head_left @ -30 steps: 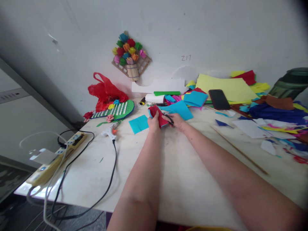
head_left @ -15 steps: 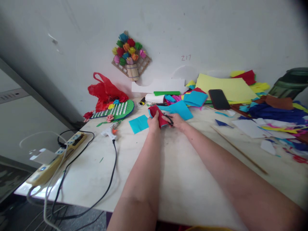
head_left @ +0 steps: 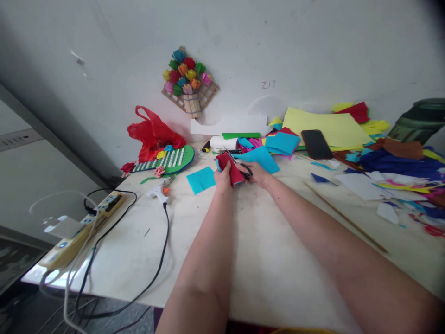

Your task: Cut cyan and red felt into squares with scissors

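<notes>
My left hand (head_left: 223,176) pinches a folded piece of red paper (head_left: 237,175) with a blue edge showing along its side. In my right hand (head_left: 257,173) is a pair of scissors (head_left: 246,172) with black handles; their metal blades point up and left along the far side of the red paper. Whether the blades touch the paper I cannot tell. On the table just left of my left hand lies a blue paper square (head_left: 200,180). Beyond my right hand is a larger sheet of blue paper (head_left: 261,159).
A glue gun (head_left: 160,191) with a black cord lies left, near a power strip (head_left: 83,227). A red plastic bag (head_left: 153,134) and a green flower-decorated board (head_left: 174,160) stand behind it. To the right are a thin stick (head_left: 344,215), a phone (head_left: 316,144) and paper scraps.
The scissors' blades now show above the red paper, pointing up and left, where they were hardly visible before. My right hand has shifted slightly; my left hand keeps its hold.
</notes>
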`<state>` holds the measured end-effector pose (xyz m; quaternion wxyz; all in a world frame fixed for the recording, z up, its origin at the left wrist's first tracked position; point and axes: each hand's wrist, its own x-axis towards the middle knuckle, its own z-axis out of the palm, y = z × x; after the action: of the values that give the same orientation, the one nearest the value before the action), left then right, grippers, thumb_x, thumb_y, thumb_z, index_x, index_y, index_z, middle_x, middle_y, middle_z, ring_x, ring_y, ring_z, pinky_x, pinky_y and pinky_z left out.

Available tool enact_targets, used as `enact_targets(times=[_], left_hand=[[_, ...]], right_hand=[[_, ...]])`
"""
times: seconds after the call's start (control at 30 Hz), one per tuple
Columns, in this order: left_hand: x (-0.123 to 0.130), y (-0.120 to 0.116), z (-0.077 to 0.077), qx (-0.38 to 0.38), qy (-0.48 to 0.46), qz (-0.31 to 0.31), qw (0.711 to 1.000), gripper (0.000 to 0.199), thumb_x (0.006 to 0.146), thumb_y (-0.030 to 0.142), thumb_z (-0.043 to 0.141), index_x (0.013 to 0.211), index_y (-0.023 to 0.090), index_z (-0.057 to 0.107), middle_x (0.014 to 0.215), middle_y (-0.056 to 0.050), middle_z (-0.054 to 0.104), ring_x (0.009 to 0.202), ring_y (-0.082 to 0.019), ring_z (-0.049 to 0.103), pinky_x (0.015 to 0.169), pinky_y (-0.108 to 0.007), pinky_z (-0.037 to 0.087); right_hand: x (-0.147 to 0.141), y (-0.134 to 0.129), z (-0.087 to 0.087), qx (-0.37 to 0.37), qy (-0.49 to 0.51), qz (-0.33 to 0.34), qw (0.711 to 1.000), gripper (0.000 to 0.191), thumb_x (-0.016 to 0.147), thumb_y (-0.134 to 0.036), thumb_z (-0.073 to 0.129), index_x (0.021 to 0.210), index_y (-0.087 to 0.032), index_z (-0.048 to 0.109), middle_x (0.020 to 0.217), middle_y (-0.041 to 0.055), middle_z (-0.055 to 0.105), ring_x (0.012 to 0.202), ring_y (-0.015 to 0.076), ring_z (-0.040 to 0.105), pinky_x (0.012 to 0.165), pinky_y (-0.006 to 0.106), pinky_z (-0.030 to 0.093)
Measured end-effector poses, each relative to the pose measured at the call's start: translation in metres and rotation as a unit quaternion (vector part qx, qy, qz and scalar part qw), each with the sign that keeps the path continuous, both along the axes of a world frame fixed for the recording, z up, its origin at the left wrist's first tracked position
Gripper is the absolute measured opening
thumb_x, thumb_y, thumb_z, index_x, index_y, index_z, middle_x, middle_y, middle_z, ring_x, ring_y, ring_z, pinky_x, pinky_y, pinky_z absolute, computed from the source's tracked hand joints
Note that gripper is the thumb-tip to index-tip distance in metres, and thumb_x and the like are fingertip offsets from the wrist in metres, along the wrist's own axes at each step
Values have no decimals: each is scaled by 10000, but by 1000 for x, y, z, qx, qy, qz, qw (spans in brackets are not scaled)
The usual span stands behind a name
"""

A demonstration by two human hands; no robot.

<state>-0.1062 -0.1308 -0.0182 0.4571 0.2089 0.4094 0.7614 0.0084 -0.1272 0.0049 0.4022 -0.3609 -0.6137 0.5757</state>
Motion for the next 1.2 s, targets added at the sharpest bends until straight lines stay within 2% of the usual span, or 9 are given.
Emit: enact_targets(times=[0.23,0.73,1.2], left_hand=[[1,0,2,-1,-10,5,1000,275,578,289,767,740,131,612,675,-54,652,624,-183,647,635,-304,510],[-1,5,-5,-11,13,8,1000,327,576,316,759,800,120,624,702,-64,658,598,-185,644,612,-310,510],[-3,4,-5,-9,8,-1,1000,331,554,316,777,768,119,618,688,-62,658,600,-189,645,615,-309,509]], right_hand=[[-2,-1,3,26,9,2,1000,383,646,-510,662,788,-155,642,460,-46,499,358,69,398,343,207,275],[-4,5,-5,42,6,-23,999,358,640,-482,671,542,-164,539,418,-49,443,356,61,372,334,209,267],[-3,7,-10,57,-12,-30,998,309,638,-418,686,509,-178,541,410,-47,426,349,59,366,335,209,264]])
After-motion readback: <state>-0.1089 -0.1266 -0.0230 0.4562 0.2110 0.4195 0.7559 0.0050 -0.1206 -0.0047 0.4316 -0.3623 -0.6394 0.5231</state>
